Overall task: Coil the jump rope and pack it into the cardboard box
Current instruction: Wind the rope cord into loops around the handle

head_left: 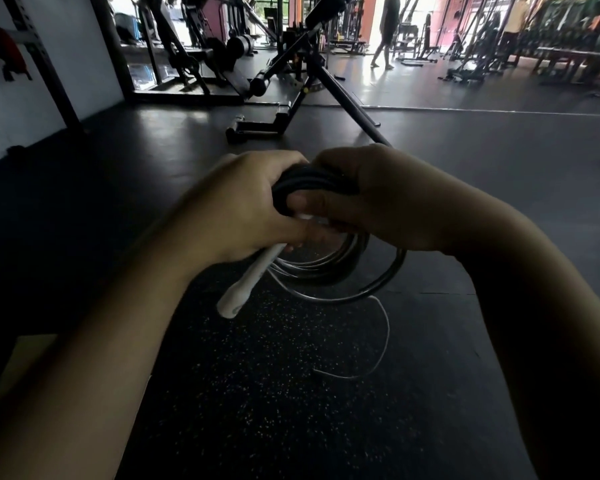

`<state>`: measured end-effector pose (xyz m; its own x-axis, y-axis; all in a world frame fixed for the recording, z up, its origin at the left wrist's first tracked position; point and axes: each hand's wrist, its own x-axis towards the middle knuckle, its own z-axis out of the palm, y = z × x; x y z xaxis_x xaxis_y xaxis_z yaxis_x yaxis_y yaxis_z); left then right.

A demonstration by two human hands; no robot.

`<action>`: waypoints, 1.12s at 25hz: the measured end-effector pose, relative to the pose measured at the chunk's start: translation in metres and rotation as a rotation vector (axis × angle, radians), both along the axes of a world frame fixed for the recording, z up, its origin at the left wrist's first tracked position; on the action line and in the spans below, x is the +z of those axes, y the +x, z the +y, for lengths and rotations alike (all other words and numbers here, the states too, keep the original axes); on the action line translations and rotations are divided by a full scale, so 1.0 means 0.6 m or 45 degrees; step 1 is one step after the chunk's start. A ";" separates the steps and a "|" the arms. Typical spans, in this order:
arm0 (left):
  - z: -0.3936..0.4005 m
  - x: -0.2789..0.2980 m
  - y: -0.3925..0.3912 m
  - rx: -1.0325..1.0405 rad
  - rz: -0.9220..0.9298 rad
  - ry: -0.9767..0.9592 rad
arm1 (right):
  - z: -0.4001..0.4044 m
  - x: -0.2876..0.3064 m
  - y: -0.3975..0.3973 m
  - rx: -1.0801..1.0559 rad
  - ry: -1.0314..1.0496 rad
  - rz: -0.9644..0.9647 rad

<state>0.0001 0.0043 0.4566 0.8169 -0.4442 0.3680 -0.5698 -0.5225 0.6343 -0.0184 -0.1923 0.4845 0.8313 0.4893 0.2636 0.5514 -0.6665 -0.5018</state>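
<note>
Nearest the camera, two bare forearms reach forward over a dark rubber floor [257, 410] flecked with pale specks. At the lower left edge a tan corner of what looks like a cardboard box [21, 355] shows past the left forearm; little of it is in view.

On the floor just ahead lies one thin white cord [378, 341], curving in a loose arc, its far end rising toward the hands.

Above it, both hands meet on one jump rope [326, 268], held in the air over the floor. The left hand [236, 209] is curled round the bundle and one white handle [246, 285], which sticks out below the fist and slants down to the left. The right hand [378, 199] is curled over the top of the dark coils, its thumb pressing the strands against the left hand's fingers. Several loops hang beneath the hands; an exact count cannot be made because they overlap. One wider loop sags lower to the right. A second handle cannot be made out.

Farther off, one black exercise bench [291, 81] stands on angled legs. Left of it one upright black rack post [45, 64] runs along a white wall, with a red item hanging beside it. In the bright background are more gym machines, and one person [387, 32] is standing far away.
</note>
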 end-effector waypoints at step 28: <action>-0.044 -0.010 -0.011 0.723 0.314 -1.733 | 0.092 -0.080 -0.023 0.148 1.298 0.574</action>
